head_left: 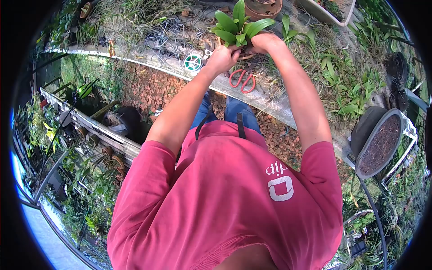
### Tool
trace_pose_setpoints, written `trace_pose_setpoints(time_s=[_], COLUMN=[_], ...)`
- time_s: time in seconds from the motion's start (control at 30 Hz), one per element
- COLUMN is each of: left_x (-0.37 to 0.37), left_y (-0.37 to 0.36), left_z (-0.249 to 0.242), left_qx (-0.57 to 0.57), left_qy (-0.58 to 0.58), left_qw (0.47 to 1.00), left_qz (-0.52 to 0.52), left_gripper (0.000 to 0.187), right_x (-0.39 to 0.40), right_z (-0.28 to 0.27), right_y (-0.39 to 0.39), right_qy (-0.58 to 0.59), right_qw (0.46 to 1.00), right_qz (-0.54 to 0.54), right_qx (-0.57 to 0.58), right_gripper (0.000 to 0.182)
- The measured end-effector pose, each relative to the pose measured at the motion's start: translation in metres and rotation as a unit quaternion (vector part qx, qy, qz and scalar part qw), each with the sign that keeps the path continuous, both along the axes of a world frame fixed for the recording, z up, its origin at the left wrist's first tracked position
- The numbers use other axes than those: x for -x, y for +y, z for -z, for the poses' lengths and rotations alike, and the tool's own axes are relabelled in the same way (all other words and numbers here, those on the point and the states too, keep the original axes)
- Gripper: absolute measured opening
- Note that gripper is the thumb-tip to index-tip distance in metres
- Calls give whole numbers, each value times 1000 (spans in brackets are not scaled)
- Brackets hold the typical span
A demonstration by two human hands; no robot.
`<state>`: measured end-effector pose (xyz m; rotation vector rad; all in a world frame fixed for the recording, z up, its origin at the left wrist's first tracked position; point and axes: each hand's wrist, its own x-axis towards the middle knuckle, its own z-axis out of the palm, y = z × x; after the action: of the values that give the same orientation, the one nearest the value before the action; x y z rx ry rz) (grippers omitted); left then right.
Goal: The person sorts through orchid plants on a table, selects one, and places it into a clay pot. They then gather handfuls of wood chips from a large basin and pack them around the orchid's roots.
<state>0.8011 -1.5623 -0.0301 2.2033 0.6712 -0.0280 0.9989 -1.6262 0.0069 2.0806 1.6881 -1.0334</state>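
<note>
A broad-leaved green plant point(230, 28) stands at the top centre, its base between my hands. At its lower left is my left hand point(223, 58), fingers bent in against the base. On the right side my right hand point(265, 42) curls in towards the base, its fingertips mostly hidden by leaves. Part of a brown pot rim point(245, 57) shows beneath the plant. Red-handled scissors point(243, 81) lie on the ledge just below my hands. Left of my left hand lie a green and white spool point(193, 62) and a small metal tool point(207, 52).
A terracotta pot point(263, 8) and a pale tray point(321, 13) sit beyond the plant. Loose plants point(335, 81) and dry roots cover the ledge at right. A large dark pot of soil point(380, 144) stands far right. Dry grass and wire point(157, 38) lie at left.
</note>
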Motion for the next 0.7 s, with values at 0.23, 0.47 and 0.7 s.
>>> trace_pose_setpoints(time_s=[0.23, 0.47, 0.7], left_x=[0, -1, -1], left_y=[-1, -1, -5], left_z=[4, 2, -9], left_qx=[6, 9, 29], left_qy=[-21, -9, -16], left_qw=[1000, 1000, 999], left_qz=[-5, -5, -29], left_gripper=[29, 29, 33], right_x=[3, 6, 0], right_z=[0, 21, 48], right_y=[-10, -15, -34], right_qy=[51, 67, 106], right_qw=[996, 990, 959], right_qz=[62, 99, 137], right_qx=[-39, -67, -225], right_gripper=[54, 54, 47])
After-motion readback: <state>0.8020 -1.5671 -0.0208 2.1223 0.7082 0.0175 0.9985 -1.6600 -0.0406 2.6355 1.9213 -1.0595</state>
